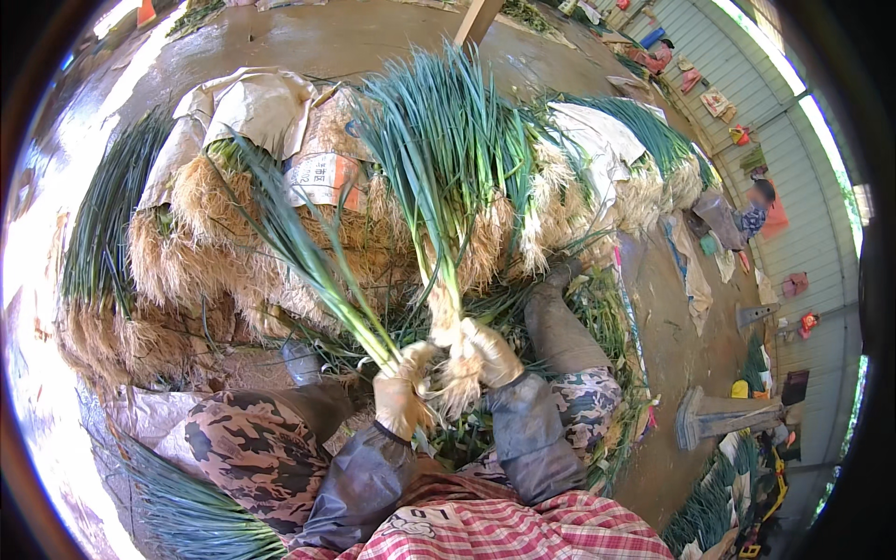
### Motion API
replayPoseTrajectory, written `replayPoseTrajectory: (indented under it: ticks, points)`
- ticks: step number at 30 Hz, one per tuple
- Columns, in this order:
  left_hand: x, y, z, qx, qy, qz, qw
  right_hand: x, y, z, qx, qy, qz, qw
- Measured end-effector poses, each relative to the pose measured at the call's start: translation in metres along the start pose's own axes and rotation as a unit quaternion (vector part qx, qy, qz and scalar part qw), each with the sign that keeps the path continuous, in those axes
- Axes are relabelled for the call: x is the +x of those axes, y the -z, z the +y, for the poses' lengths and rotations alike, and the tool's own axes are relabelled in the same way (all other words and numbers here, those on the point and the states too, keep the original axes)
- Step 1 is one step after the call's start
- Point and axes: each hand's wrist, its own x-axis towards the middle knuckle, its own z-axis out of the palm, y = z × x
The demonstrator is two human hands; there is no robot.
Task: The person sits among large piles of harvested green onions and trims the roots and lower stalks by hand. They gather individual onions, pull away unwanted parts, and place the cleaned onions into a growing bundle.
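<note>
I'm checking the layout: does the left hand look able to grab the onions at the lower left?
Probably not: the left hand holds onion stalks, and the camouflage-clad left leg lies between it and that bundle.

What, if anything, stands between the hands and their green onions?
Nothing visible: the left hand holds green onions by their lower ends, and the right hand grasps another bunch just above its roots.

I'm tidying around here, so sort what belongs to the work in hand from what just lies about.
In the work:
left hand, gripping green stalks
right hand, gripping rooted bunch
piled bundles

Apparently just lying about:
grey block on the floor
pink item by the wall
</note>
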Motion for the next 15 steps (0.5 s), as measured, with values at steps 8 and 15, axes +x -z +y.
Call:
replayPoseTrajectory:
  ticks: [8, 15]
  points:
    - [-0.017, -0.016, 0.004, 0.133, 0.124, -0.058, 0.982, 0.049, -0.017, 0.002, -0.355, 0.045, 0.104, 0.928]
    - [-0.012, -0.017, 0.003, 0.142, 0.005, 0.012, 0.99, 0.064, -0.004, -0.002, -0.529, 0.183, 0.342, 0.755]
